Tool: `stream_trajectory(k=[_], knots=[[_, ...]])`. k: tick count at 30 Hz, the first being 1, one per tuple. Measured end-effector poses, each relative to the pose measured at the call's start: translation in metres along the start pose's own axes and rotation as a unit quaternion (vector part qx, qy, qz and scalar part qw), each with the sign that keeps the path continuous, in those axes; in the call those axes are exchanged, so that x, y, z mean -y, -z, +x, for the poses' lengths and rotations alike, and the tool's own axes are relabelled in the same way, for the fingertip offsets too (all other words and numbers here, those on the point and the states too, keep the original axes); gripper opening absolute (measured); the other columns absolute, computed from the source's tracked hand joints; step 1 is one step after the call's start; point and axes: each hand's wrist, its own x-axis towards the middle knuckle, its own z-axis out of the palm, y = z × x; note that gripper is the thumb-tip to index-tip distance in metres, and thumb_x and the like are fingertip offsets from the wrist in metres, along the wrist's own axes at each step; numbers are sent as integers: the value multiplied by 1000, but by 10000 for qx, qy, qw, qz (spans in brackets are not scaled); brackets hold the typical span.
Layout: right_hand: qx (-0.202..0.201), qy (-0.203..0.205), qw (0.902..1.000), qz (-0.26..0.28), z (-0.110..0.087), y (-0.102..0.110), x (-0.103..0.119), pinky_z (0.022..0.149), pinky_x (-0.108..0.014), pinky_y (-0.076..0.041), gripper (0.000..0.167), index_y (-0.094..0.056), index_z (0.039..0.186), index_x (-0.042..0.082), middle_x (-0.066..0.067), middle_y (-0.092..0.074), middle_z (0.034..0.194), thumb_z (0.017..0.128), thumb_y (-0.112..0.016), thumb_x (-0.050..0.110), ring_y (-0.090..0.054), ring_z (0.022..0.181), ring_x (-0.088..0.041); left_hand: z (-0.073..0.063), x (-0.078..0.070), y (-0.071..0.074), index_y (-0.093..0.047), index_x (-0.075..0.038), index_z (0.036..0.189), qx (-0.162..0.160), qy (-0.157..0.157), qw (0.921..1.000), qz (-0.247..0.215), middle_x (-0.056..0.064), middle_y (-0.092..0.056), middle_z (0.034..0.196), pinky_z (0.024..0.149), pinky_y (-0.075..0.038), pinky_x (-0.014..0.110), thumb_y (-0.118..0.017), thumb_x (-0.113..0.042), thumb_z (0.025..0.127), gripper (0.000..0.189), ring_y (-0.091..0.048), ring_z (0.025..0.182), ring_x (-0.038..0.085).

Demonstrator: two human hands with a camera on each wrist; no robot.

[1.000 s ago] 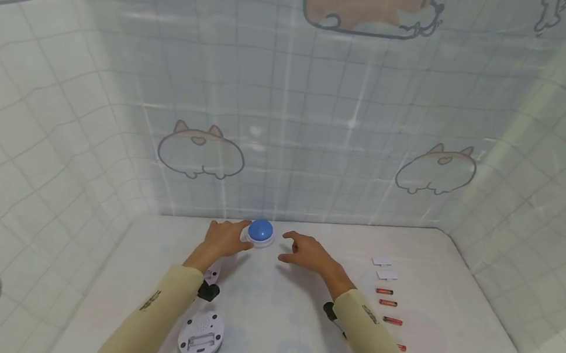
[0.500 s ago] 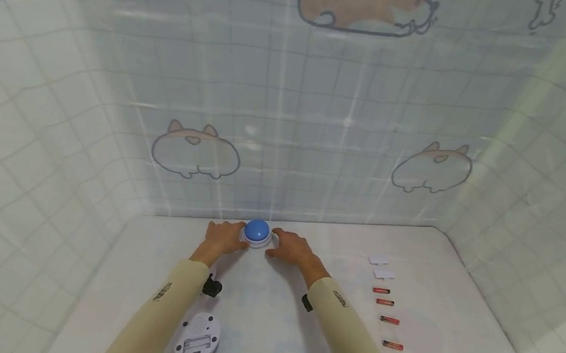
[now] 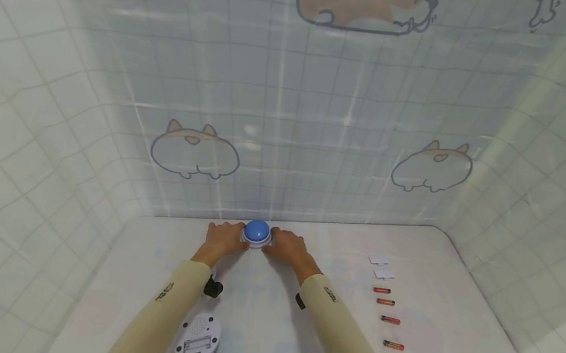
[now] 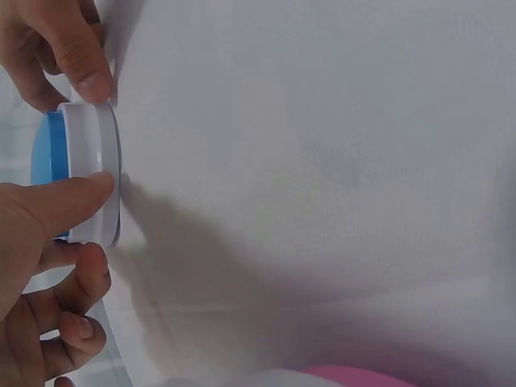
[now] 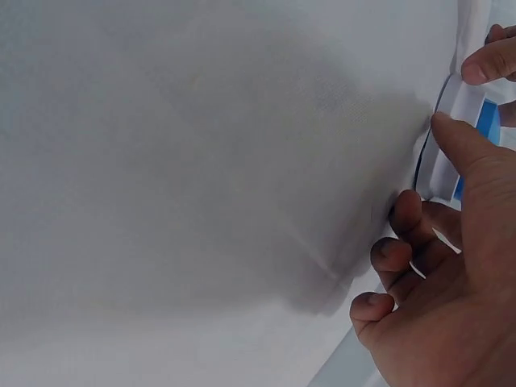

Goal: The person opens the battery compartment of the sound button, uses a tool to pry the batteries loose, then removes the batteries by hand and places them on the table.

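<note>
A round push button (image 3: 257, 231) with a blue dome on a white base sits at the far edge of the table. My left hand (image 3: 224, 238) grips its left side, and my right hand (image 3: 287, 246) grips its right side. In the left wrist view, the left thumb lies along the white base (image 4: 83, 161), while the other hand's fingers meet the far side. The right wrist view has the right thumb on the rim of the button (image 5: 447, 165), the remaining fingers curled beside it.
A white disc (image 3: 198, 340) lies underside up near the left forearm, its battery slot uncovered. Several red batteries (image 3: 390, 319) line the right side, below two small white covers (image 3: 384, 274). A patterned curtain wall (image 3: 311, 162) rises behind the table. Something pink (image 4: 359, 376) shows in the left wrist view.
My right hand has moved left and taken hold of the button's right side. The left hand stays at the left side. The head view has shifted slightly.
</note>
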Motion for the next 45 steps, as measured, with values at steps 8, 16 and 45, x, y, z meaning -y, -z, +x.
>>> stream_trajectory(k=[8,16,45], knots=[[-8,18,10000,-48,3,-4,0,101,-57,-42,62,-56,140,11,-8,-66,131,90,-74,44,-61,120,-27,0,0,-2,-61,-9,134,-65,-37,9999,-118,18,-71,116,98,-36,61,-74,-40,89,57,-65,105,41],[-87,-68,9999,-91,7,-8,-2,101,-57,-43,63,-57,140,14,-6,-65,132,88,-76,43,-60,123,-27,-1,-3,-3,-62,-7,131,-80,-35,9997,-249,18,-71,113,93,-39,58,-75,-41,87,57,-65,102,41],[-677,1295,9804,1323,-55,34,-47,53,-25,-42,52,-67,125,9,4,-57,72,95,-66,50,-49,59,-8,-29,-23,11,-63,-9,131,377,-583,9713,-2277,2,-66,87,66,-46,34,-60,-58,95,61,-59,72,16]])
